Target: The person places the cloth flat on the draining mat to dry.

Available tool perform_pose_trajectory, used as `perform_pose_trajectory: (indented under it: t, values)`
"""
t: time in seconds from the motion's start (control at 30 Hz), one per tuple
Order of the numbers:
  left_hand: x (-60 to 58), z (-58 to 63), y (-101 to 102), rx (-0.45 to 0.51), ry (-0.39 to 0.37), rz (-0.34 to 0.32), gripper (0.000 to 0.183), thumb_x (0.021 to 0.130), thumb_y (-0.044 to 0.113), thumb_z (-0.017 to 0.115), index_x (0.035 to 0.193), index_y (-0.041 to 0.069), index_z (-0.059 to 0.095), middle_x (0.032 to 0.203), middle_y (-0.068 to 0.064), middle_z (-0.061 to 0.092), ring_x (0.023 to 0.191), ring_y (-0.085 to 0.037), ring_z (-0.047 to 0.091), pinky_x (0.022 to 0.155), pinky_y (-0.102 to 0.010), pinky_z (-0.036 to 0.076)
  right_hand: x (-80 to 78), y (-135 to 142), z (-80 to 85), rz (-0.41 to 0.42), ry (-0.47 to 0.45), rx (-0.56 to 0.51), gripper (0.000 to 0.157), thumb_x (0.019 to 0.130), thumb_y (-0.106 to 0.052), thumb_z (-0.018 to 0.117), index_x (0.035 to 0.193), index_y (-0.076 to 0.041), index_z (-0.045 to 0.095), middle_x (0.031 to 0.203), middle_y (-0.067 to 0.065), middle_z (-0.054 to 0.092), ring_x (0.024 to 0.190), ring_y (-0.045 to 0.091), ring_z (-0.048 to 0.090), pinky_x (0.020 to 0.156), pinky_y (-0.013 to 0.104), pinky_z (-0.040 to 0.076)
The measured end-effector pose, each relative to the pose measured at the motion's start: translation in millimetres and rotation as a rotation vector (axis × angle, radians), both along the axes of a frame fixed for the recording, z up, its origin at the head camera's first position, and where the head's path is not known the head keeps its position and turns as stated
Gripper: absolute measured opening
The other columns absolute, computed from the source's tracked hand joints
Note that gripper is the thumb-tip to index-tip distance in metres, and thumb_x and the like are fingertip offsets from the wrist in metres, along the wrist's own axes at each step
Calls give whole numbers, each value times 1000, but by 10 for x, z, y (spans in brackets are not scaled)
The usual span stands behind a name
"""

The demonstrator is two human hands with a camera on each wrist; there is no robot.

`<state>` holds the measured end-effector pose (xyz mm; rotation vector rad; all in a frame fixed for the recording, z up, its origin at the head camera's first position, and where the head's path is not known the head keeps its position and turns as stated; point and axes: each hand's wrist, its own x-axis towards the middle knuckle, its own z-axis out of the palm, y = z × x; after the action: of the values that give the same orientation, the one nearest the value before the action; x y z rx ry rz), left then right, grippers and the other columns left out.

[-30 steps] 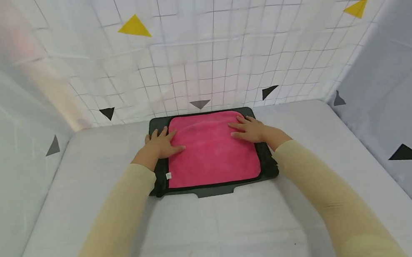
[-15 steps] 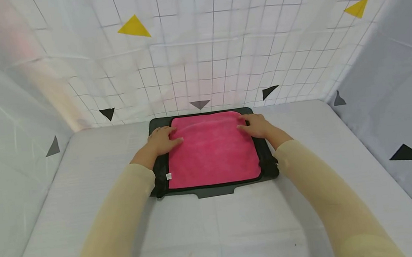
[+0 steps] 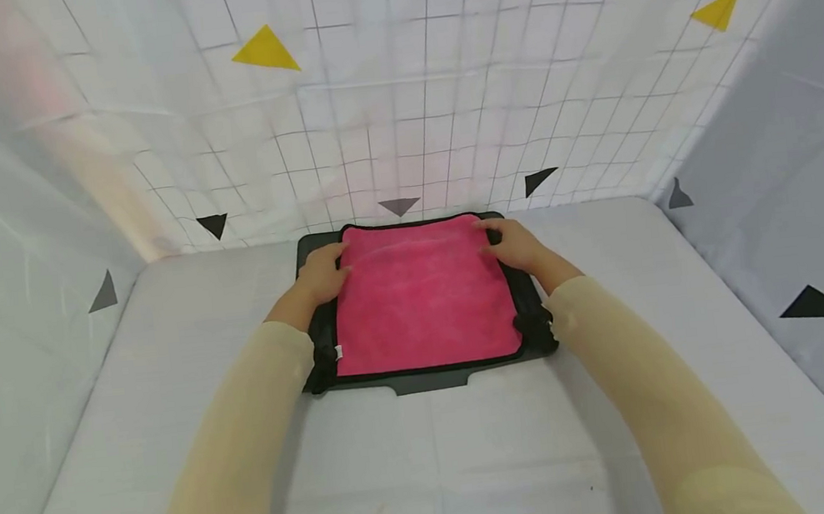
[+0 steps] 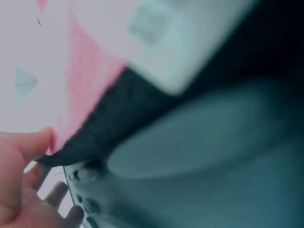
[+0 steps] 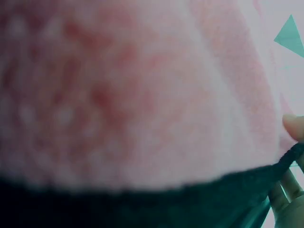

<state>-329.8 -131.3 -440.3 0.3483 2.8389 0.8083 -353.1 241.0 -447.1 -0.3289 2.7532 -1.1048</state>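
A pink towel (image 3: 425, 306) with a dark edging lies over a dark tray (image 3: 429, 382). My left hand (image 3: 319, 275) is at its far left edge. In the left wrist view, the thumb (image 4: 33, 145) is on the pink side and the fingers are beneath, pinching the edge. My right hand (image 3: 520, 247) pinches the far right edge; its thumb (image 5: 295, 126) shows above the dark edging in the right wrist view. The towel's far edge appears slightly raised off the tray. A white label (image 4: 164, 42) hangs at the towel's left edge.
The tray rests on a white-covered table (image 3: 437, 464) close to the gridded white back sheet (image 3: 395, 99). White and grey sheets stand at both sides. Black and yellow triangles mark the sheets. Dark bands sit at both wrists, touching or near the tray.
Both hands have gone from spread flat on the towel to pinching its far side edges. The towel's far edge has risen slightly, and its left label is now partly covered.
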Motion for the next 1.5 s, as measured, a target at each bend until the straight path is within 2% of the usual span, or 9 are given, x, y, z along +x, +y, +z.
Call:
perform_pose_trajectory:
  t: [0.13,0.3,0.6,0.7,0.83,0.97,1.2,1.33,1.5]
  values:
    - [21,39,3,-33,34,30,61,102,15,55,157,7,32,160,-19,32,148,-38,26,111,-64,28,-29,36,-29,24,16,25,67,93,-6,64,154,-4,37,158,19,34,149,34,24,119,51,22]
    - [43,50,0,-63,52,57,62,101,17,57,157,7,32,159,-18,33,147,-39,26,109,-65,31,-50,44,-56,45,21,55,74,93,-7,64,157,-5,28,161,20,26,149,36,21,119,52,22]
    - [80,48,63,-168,-33,58,57,105,23,43,157,5,30,162,-17,26,150,-41,14,114,-64,21,-83,-50,-66,106,56,375,66,101,-26,54,154,4,29,160,33,14,148,50,8,120,55,5]
    - [124,70,93,-198,-43,55,57,105,24,42,158,7,28,164,-17,21,150,-42,13,114,-64,20,-63,-85,-36,95,45,397,64,101,-27,54,154,1,32,161,32,10,148,51,5,120,57,6]
    - [169,107,152,-228,-36,37,58,105,25,43,159,11,27,166,-17,14,150,-43,10,117,-62,15,21,-179,66,105,87,409,59,101,-28,56,152,-4,40,162,30,10,148,51,6,118,62,13]
    - [162,117,283,-281,23,8,57,105,28,46,159,18,30,167,-16,10,151,-43,6,118,-60,9,93,-367,117,160,143,454,58,102,-37,54,153,-12,42,164,25,11,149,49,6,114,66,19]
    - [120,51,598,-481,95,-106,62,103,49,46,159,29,30,168,-12,-1,152,-40,-4,118,-62,-1,165,-715,49,268,136,542,61,103,-50,46,156,-22,38,167,17,3,151,43,-3,118,63,9]
    - [137,35,677,-524,50,-118,64,102,58,41,159,32,30,168,-12,-1,152,-41,-8,117,-64,-4,181,-789,2,263,130,600,57,104,-52,42,156,-28,38,168,14,2,152,42,-4,120,59,6]
    - [160,48,596,-513,-15,-77,68,99,64,39,159,34,28,168,-14,0,151,-43,-8,116,-67,-4,175,-696,6,197,86,621,57,104,-53,39,156,-29,38,168,15,2,152,42,-5,119,60,5]
